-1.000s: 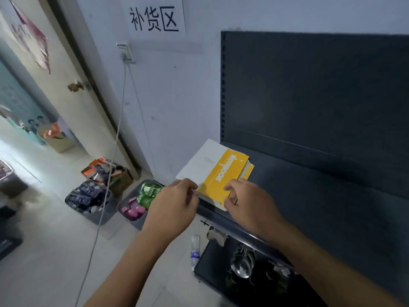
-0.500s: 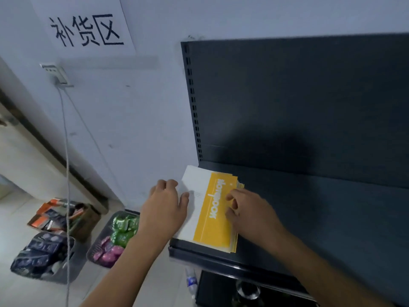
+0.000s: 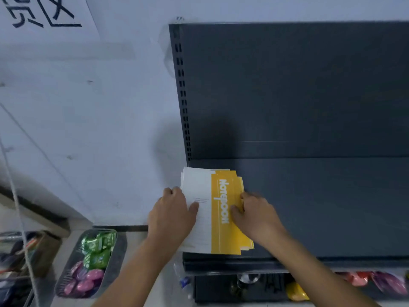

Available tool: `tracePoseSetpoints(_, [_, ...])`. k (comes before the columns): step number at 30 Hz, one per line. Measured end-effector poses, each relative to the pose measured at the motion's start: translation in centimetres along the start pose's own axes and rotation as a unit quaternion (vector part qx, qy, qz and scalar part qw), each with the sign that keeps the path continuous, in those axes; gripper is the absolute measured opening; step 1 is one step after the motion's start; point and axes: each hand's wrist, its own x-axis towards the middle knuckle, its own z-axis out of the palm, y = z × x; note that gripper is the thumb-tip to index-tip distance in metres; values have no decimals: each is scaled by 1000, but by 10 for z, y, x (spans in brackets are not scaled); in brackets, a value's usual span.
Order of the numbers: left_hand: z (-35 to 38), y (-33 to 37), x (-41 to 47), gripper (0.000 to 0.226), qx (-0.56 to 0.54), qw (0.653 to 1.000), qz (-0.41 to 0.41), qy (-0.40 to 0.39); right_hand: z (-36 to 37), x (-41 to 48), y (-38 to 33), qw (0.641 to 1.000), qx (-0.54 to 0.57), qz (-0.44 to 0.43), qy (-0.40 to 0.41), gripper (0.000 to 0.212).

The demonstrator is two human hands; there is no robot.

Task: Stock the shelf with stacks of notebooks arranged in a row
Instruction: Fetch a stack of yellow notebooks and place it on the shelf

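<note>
The stack (image 3: pixel 215 209) lies flat at the left end of the shelf (image 3: pixel 321 207), caught between the two hands. Its long axis runs front to back, from near the shelf's front lip toward the back panel (image 3: pixel 287 85). The left grip (image 3: pixel 172 216) holds the stack's left long edge, fingers curled over the side and thumb laid on the white part of the cover. The right grip (image 3: pixel 254 216) holds the opposite long edge, its fingers bent against the yellow side. Both are closed on the stack, neither nearer than the other. The stack's middle sits straight ahead of both wrists, toward the panel.

The stack is thin and soft-covered. The top cover is white on the left and yellow on the right, with white lettering running along the long axis. The notebooks are not square with one another: yellow edges step out on the right and at the far corners. The left edge seems to hang just past the shelf's end, by the wall (image 3: pixel 110 129), though that is hard to tell.

The coming move probably turns on squeezing the two long edges inward to true the pile, then nudging it right onto the shelf. The row would then grow rightward along the shelf.
</note>
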Motion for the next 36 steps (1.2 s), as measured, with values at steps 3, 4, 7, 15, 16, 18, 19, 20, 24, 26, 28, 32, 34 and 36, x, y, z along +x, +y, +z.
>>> tracePoseSetpoints(3, [-2, -2, 0, 38, -10, 1000, 13, -11, 5, -7, -8, 1000, -24, 2, 19, 25])
tracePoseSetpoints(4, [-2, -2, 0, 37, -11, 1000, 18, -13, 6, -10, -11, 999, -28, 2, 26, 24])
tracePoseSetpoints(7, [-5, -1, 0, 27, -7, 999, 29, -13, 9, -13, -15, 998, -36, -8, 50, 28])
tracePoseSetpoints(15, [-8, -4, 7, 27, -24, 1000, -8, -7, 14, -12, -21, 996, -57, -37, 49, 35])
tracePoseSetpoints(16, [-7, -6, 8, 26, -32, 999, -12, -7, 14, -11, -20, 997, -51, -35, 49, 34])
tracePoseSetpoints(18, [-6, -9, 10, 24, -46, 999, -19, -7, 15, -10, -19, 998, -28, -17, 51, 31])
tracePoseSetpoints(19, [-6, -9, 10, 24, -47, 999, -20, -7, 15, -10, -19, 999, -17, -4, 51, 30])
tracePoseSetpoints(20, [-6, -9, 11, 24, -46, 999, -21, -8, 16, -11, -19, 999, -10, 6, 50, 30])
tracePoseSetpoints(24, [-7, -8, 10, 23, -38, 999, -21, -3, 17, -15, -22, 996, -47, -7, 69, 30])
tracePoseSetpoints(26, [-9, -8, 10, 22, -35, 999, -24, 2, 17, -18, -24, 994, -73, -22, 75, 32])
tracePoseSetpoints(28, [-11, -8, 9, 21, -42, 999, -27, 3, 19, -20, -26, 993, -89, -30, 73, 32])
tracePoseSetpoints(32, [-15, -10, 9, 22, -69, 997, -39, -6, 21, -21, -29, 993, -91, -36, 67, 33])
tracePoseSetpoints(34, [-17, -8, 6, 21, -72, 997, -36, -6, 22, -21, -29, 994, -81, -37, 61, 32])
tracePoseSetpoints(36, [-20, -4, 1, 22, -61, 998, -21, 5, 22, -21, -30, 996, -61, -27, 55, 31])
